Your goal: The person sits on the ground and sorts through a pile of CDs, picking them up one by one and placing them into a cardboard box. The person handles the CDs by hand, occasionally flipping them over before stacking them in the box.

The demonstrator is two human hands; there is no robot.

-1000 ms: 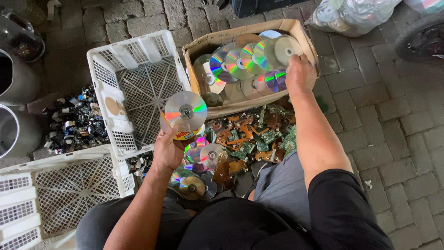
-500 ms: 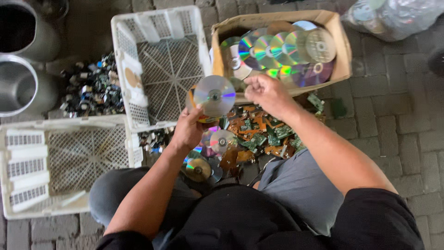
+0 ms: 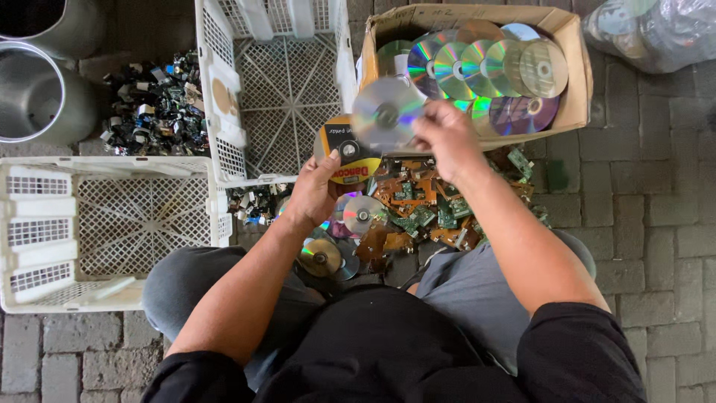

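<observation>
Since half a second ago the right hand has taken hold of the silver disc and lifted it off toward the box, so a printed disc that was covered by it now shows in the left hand. The camera has also tipped, bringing the crates and box closer to the top edge.

Head view: the right hand is closed in a pinch on the rim of the silver disc, holding it shiny side up between the two hands and just in front of the cardboard box. Gripping by the edge seems to keep the fingers off the face and lets one disc be peeled away alone. The left hand is curled around the lower edge of the printed disc with a yellow and dark label, thumb across its front; whether more discs are stacked behind it I cannot tell.

The cardboard box holds overlapping discs leaning in a row, apparently a sorted lot. Below the hands, on the brick floor, lie loose discs beside a heap of circuit boards. Two white plastic crates stand to the left, both nearly empty, with a pile of small dark parts and two metal buckets behind them. The person sits with knees apart, so everything lies within arm's reach.
</observation>
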